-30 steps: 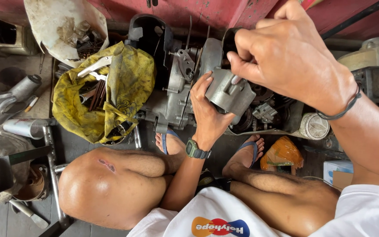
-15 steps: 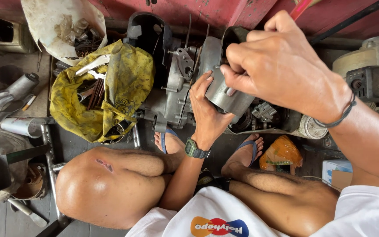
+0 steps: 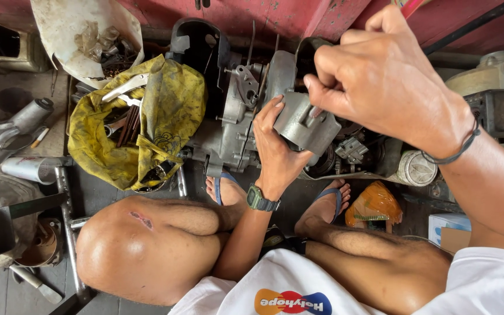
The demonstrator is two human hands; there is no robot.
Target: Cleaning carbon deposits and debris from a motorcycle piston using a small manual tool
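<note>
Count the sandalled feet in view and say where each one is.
2. One sandalled foot is on the floor left of the left hand's wrist; the other sandalled foot is right of it, beside an orange bag.

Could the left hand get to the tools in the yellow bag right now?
Probably not right away. The left hand is busy holding the grey metal part from below while the right hand works on it. The yellow bag lies open close by on the left, with nothing in between.
</note>
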